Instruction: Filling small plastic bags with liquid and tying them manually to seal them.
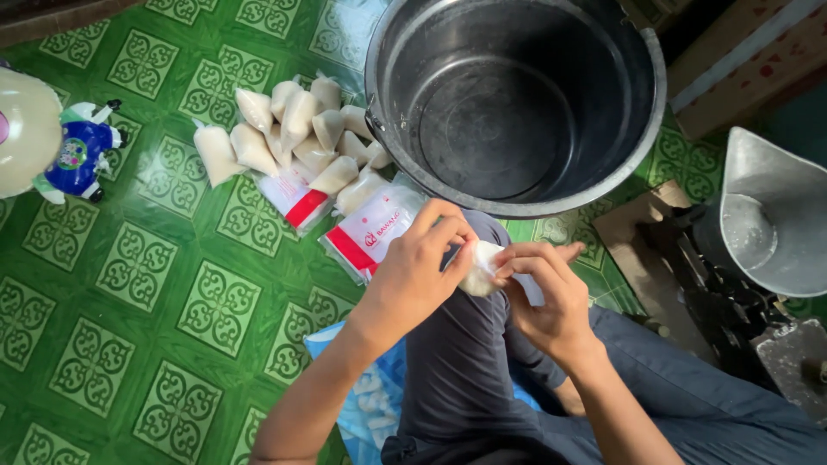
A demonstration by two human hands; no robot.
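Note:
Both my hands hold one small clear plastic pouch (pixel 480 269) filled with a whitish liquid, above my bent knee in dark trousers (pixel 465 362). My left hand (pixel 419 267) wraps its fingers over the pouch's left end. My right hand (pixel 544 293) pinches its right end between thumb and fingers. A pile of several similar filled pouches (pixel 293 138) lies on the green patterned floor (pixel 155 284), left of a large empty black bucket (pixel 517 95).
Two flat packs of clear bags with red bands (pixel 362 234) lie beside the pile. A blue plastic sheet (pixel 362 387) is under my leg. A metal funnel-like scoop (pixel 771 215) sits on a dark machine at right. A blue and white toy (pixel 77 155) is at far left.

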